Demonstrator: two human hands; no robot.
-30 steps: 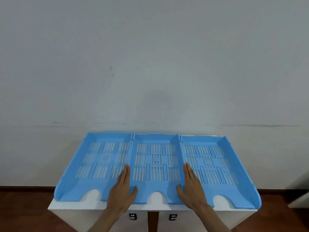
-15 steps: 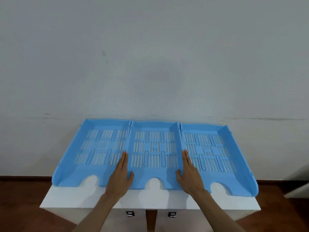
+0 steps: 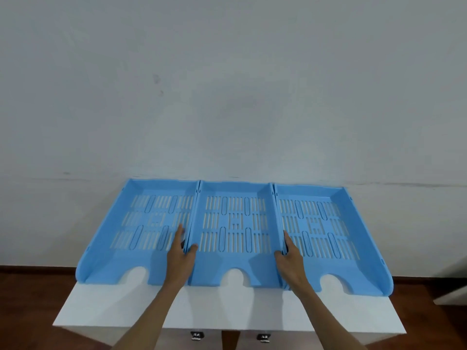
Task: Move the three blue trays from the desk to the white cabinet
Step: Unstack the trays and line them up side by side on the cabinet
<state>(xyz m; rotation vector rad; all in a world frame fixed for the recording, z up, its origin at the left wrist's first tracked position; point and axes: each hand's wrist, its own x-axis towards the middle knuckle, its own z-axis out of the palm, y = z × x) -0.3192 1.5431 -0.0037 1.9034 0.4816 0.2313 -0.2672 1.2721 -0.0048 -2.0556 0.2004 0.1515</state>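
Gripping the side walls of the middle slotted blue plastic tray with left hand and right hand atop the white cabinet.

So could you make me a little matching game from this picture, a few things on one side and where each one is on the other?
Things:
1. left hand
2. right hand
3. middle tray
4. white cabinet

Places:
A. beneath all three trays
B. on the wall between the middle and right trays
C. between the two hands
D. on the wall between the left and middle trays

Pairs: 1-D, 2-B, 3-C, 4-A
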